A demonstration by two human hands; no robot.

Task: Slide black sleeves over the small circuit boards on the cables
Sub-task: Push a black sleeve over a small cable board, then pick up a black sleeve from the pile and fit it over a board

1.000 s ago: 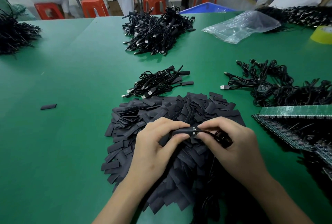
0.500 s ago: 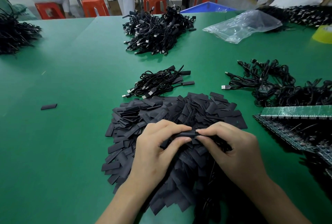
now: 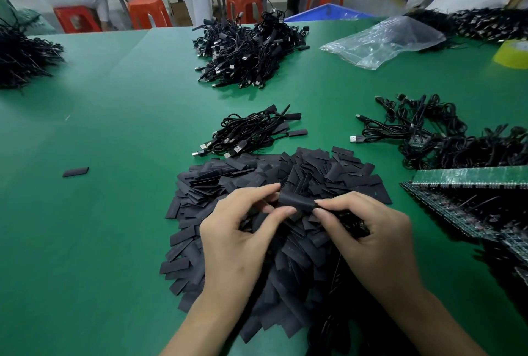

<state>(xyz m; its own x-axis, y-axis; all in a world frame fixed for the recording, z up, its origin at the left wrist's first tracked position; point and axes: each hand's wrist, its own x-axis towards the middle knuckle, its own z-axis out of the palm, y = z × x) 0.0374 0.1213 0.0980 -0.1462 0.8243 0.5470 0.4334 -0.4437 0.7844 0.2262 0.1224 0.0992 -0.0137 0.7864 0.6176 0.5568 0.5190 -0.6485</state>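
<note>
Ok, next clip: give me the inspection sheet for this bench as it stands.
Surface: green table mat, covering the whole bench in view.
Job's things: sleeve pile in front of the person; one held sleeve above it; a stray sleeve lies apart at left; no small board visible at the hands.
Clutter: clear plastic bag and yellow tape roll far right; green board panels stacked at right.
Hands: left hand and right hand each pinch an end of the held sleeve.
Cables: small bundle behind the pile; large heap farther back; tangle at right; another heap at the left edge.
Surroundings: red stools, blue bin, people at another bench.
</note>
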